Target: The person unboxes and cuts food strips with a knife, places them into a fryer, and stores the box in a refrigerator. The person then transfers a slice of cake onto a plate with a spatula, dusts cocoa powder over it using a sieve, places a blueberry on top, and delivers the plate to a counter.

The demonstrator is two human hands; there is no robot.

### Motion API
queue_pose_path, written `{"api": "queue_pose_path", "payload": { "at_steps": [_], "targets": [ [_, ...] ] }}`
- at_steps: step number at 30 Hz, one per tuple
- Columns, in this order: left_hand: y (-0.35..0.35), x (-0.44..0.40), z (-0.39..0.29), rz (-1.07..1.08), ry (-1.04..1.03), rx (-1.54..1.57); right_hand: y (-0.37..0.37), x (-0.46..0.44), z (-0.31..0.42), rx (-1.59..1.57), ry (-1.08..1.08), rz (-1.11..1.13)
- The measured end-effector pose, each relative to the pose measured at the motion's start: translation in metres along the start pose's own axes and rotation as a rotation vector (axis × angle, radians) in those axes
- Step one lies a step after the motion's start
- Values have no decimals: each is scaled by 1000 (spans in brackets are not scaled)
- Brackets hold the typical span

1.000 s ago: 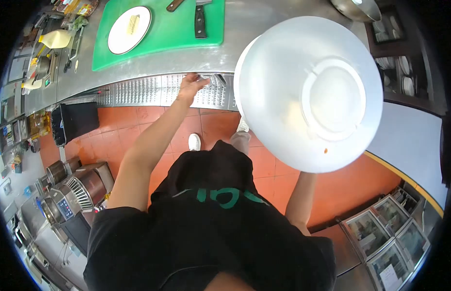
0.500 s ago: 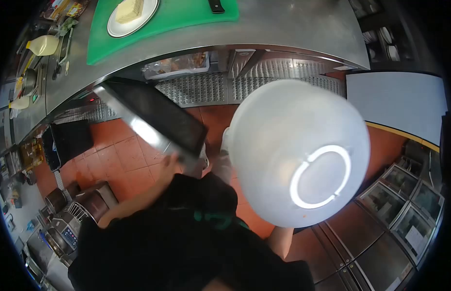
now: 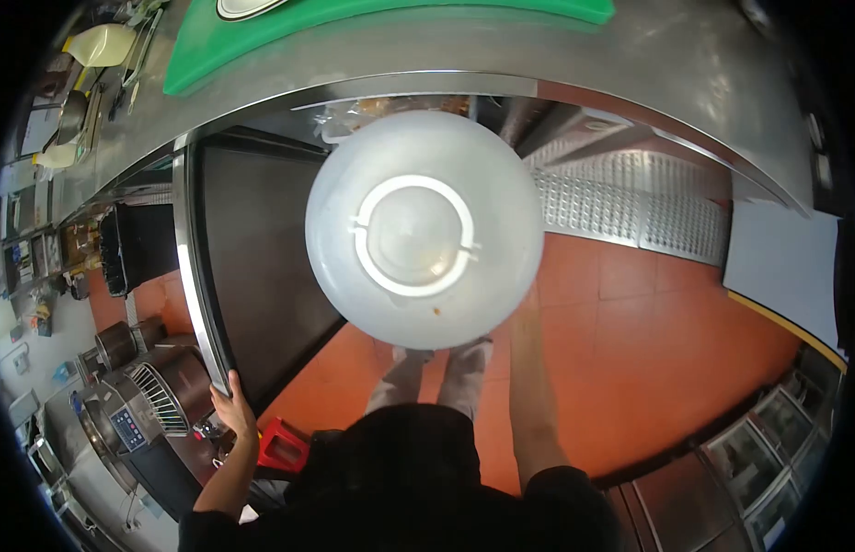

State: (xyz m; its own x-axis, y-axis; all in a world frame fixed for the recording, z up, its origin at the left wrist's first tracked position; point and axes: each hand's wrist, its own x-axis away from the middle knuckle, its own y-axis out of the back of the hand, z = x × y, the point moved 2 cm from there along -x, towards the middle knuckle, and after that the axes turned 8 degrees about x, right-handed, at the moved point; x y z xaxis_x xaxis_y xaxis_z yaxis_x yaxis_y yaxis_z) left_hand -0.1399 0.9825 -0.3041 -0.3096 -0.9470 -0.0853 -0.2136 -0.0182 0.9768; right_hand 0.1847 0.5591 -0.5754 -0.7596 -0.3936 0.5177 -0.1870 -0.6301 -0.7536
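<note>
My left hand (image 3: 232,405) grips the lower edge of an open under-counter door (image 3: 262,248), its fingers around the metal rim. In front of me is a large white translucent bowl (image 3: 413,235) with its round base facing the camera and a small brown speck on it. The right forearm reaches up to the bowl's lower right, and the bowl hides my right hand. Behind the bowl, inside the opened compartment, a bag of food (image 3: 372,112) shows in part.
Above lies a steel counter (image 3: 446,55) with a green board (image 3: 354,20) and a plate (image 3: 248,7). A red stool (image 3: 283,446) stands near my left arm. Mixing machines (image 3: 160,396) are at the left, a white panel (image 3: 781,267) at the right.
My left hand has moved down and left, swinging the door wide open. The bowl has moved left, to the front of the opened compartment. The view has shifted lower, leaving less of the board in sight.
</note>
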Motion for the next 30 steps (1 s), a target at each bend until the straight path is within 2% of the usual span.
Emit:
{"api": "queue_pose_path", "payload": {
  "at_steps": [4, 5, 9, 12, 17, 19, 20, 23, 24, 26, 27, 28, 29, 30],
  "targets": [
    [5, 6, -19, -2, 5, 79, -38, -88, -16, 60, 33, -55],
    [9, 7, -29, 52, 29, 118, -48, -104, -16, 58, 29, -46],
    [8, 6, -21, 95, 66, 207, -98, -153, -1, 10, 156, -61],
    [7, 8, -18, 39, 35, 157, -127, -189, 4, -50, 257, -69],
    [12, 8, -30, 78, 75, 143, -186, -262, 24, -143, 389, -53],
    [10, 10, -21, -1, -10, 68, -185, -286, 34, 322, -56, -397],
    [10, 12, -33, -6, -23, 82, -178, -288, 39, 335, -59, -394],
    [16, 27, -59, 54, 55, 95, -186, -272, 46, 579, -87, 158],
    [15, 39, -64, 51, 75, 89, -201, -240, 46, 583, -51, 279],
    [23, 72, -97, 245, 179, 398, -215, -179, 43, 680, -217, 93],
    [20, 95, -103, 399, 239, 567, -199, -143, 34, 625, -264, -25],
    [24, 118, -124, 510, 219, 680, -134, -127, 19, 719, -509, -80],
    [28, 140, -145, 625, 209, 792, -57, -99, 11, 540, -815, 45],
    [43, 155, -174, 693, 129, 846, -27, -47, 16, 645, -861, -41]
  ]
}}
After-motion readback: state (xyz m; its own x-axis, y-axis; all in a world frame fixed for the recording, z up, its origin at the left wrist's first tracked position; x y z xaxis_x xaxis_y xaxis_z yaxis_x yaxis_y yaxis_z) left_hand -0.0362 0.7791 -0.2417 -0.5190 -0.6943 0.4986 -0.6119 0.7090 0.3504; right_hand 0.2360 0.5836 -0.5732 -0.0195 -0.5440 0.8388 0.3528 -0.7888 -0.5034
